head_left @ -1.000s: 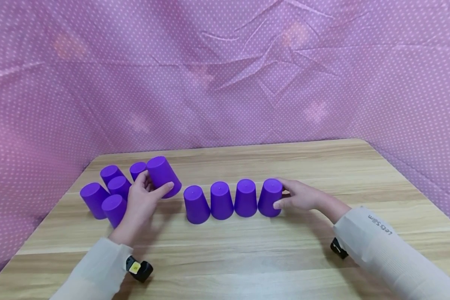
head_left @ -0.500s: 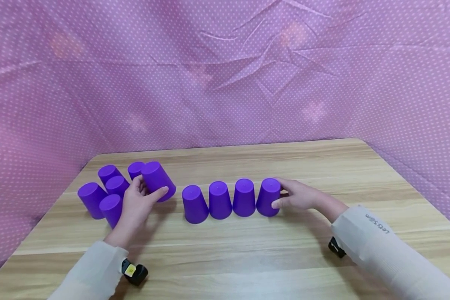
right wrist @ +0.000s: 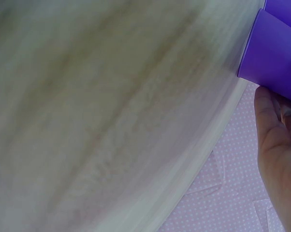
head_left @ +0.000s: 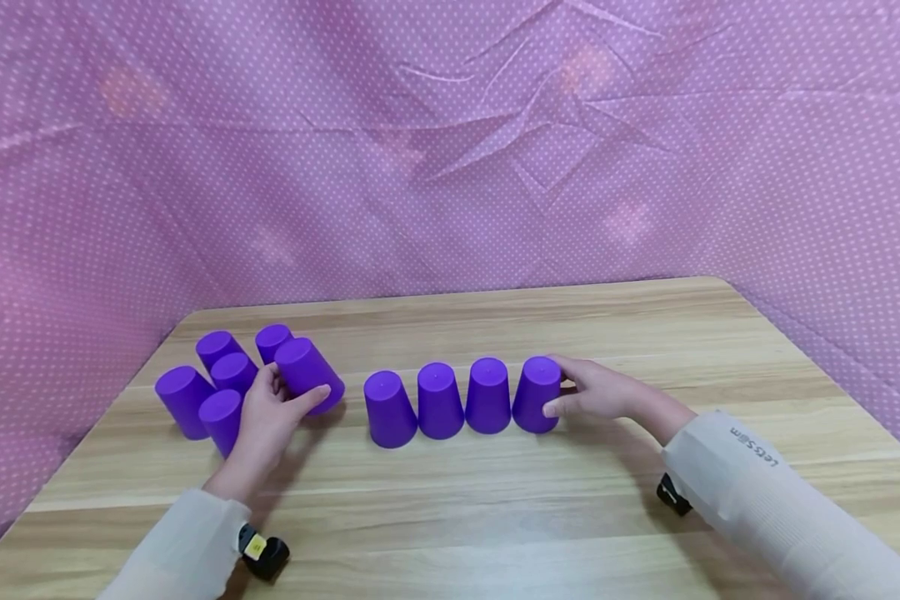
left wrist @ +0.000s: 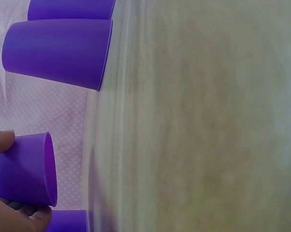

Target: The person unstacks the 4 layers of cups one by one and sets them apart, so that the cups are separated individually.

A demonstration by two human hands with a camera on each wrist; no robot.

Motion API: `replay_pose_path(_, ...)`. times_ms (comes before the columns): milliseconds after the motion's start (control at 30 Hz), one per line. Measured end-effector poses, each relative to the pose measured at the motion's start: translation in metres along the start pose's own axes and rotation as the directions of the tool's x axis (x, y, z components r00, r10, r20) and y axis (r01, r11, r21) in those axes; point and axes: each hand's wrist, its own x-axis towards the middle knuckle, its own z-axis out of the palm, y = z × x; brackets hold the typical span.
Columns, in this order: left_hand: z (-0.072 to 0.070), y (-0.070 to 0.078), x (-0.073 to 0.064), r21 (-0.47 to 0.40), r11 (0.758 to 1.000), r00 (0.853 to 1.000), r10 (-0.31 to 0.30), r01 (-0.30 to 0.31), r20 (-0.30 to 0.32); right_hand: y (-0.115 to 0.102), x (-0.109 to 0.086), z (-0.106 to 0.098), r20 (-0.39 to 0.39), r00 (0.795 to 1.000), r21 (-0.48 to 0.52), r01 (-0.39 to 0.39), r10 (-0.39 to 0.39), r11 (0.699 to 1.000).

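My left hand [head_left: 267, 415] grips an upside-down purple cup [head_left: 307, 375], thumb on its near side and fingers around the far left. In the left wrist view that cup [left wrist: 22, 169] is tilted, its rim raised off the tabletop. My right hand [head_left: 598, 390] holds the rightmost cup [head_left: 537, 395] of a short row, its thumb across the front and the other fingers at the back. That cup stands upside down on the table; in the right wrist view the fingers [right wrist: 266, 113] touch the cup's side [right wrist: 273, 55].
Several upside-down cups [head_left: 440, 402] form the row at the table's middle. More cups [head_left: 185, 402] cluster at the left, close behind and beside my left hand. The wooden table [head_left: 480, 517] ends at a pink dotted cloth [head_left: 450, 183] hanging behind and at both sides.
My left hand has lowered the held cup and brought it slightly left, toward the cluster. My right hand stays on the end cup, which has not visibly moved.
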Motion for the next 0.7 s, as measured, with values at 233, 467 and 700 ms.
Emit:
replay_pose_path(233,-0.002,-0.005,0.002,0.045,0.999,1.000,-0.021,0.021,-0.002,0.001,0.000,0.001,-0.002,1.000,0.002,0.001,-0.001,1.000)
replay_pose_path(467,-0.004,-0.009,0.002,0.079,0.995,0.998,-0.058,0.058,0.001,0.002,0.000,0.001,-0.003,1.000,-0.010,-0.003,0.003,1.000)
replay_pose_path(700,-0.005,-0.014,0.003,0.101,0.992,0.997,-0.079,0.080,-0.010,0.001,-0.001,0.001,-0.004,1.000,-0.013,-0.009,0.008,1.000)
